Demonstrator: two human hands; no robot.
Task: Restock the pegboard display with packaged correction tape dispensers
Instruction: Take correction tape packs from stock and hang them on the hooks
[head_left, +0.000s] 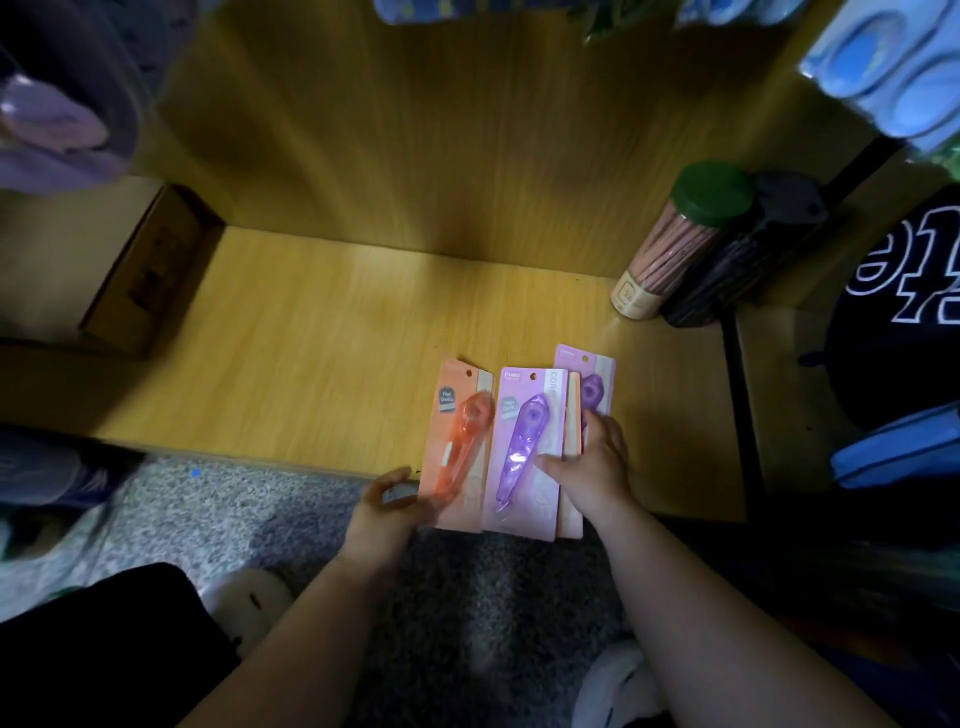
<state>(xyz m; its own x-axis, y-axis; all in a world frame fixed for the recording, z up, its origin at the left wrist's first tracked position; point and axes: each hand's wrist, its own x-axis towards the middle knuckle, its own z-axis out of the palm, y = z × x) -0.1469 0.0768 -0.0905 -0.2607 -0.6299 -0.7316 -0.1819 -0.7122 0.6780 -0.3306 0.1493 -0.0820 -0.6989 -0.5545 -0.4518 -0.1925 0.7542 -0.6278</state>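
Note:
Several carded correction tape packs lie on the low wooden shelf (322, 332) near its front edge. The orange pack (460, 431) is at the left, a purple pack (522, 447) lies in the middle, and another purple pack (592, 384) peeks out behind at the right over a pale orange card. My left hand (387, 501) grips the bottom left corner of the orange pack. My right hand (597, 462) rests on the right-hand packs, thumb touching the middle purple pack, fingers over the rear ones.
A green-lidded tube of pencils (675, 244) and a dark tube (737, 260) stand at the shelf's back right. A cardboard box (150, 270) sits at the left. Blue blister packs (893, 67) hang above right. Speckled floor (208, 514) lies below the shelf edge.

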